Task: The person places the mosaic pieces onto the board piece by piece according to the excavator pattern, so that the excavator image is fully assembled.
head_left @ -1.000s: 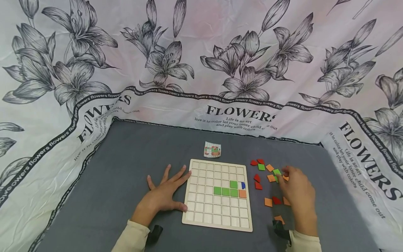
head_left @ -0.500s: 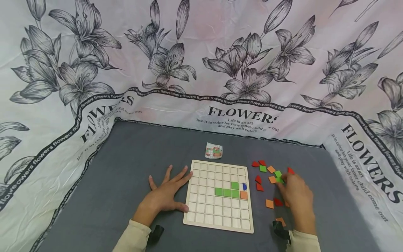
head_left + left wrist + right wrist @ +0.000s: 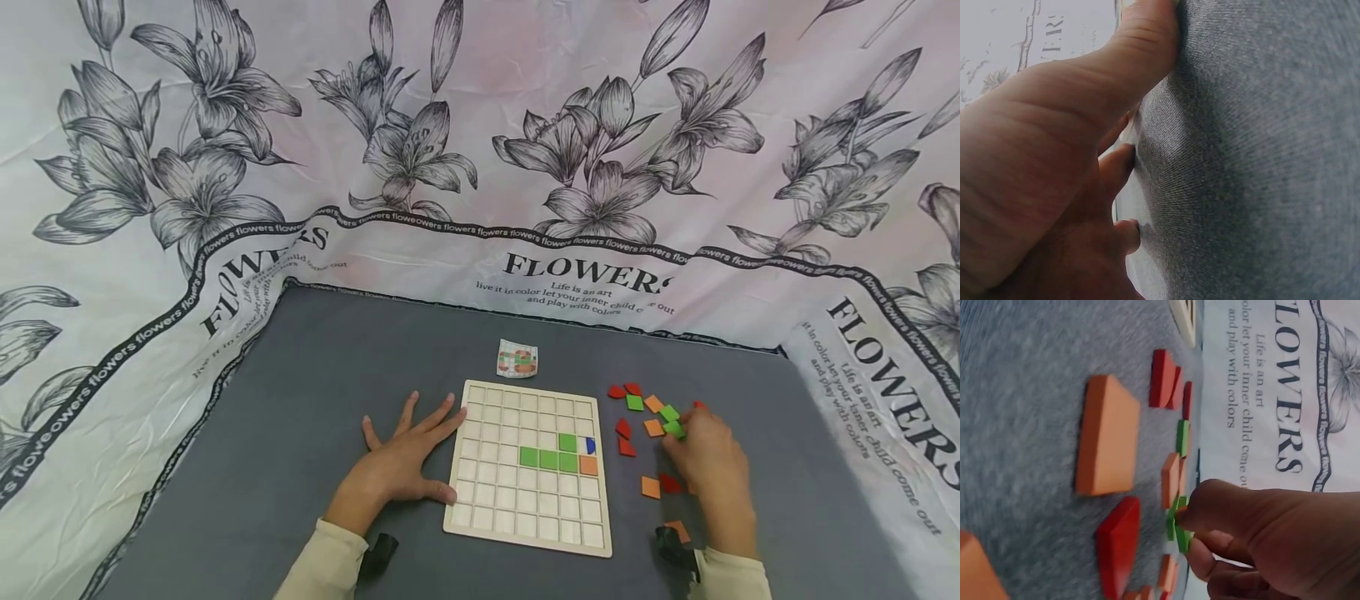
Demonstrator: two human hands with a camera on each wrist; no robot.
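Note:
A pale wooden grid board lies on the grey cloth, with several green tiles, one orange tile and a blue-and-white piece in its cells. My left hand is spread flat at its left side, thumb and a fingertip touching the edge. Right of the board, my right hand reaches into the loose pieces. Its thumb and finger pinch a green tile, also visible in the right wrist view; another green tile lies against it. The hand covers some pieces.
Several red pieces and orange tiles lie scattered between the board and my right hand. Behind the board sits a small printed pattern card. A flower-print cloth borders the back and sides.
My right hand has shifted slightly left and down onto the green tiles, uncovering a red piece behind it. My left hand has stayed at the board. The head view has drifted slightly.

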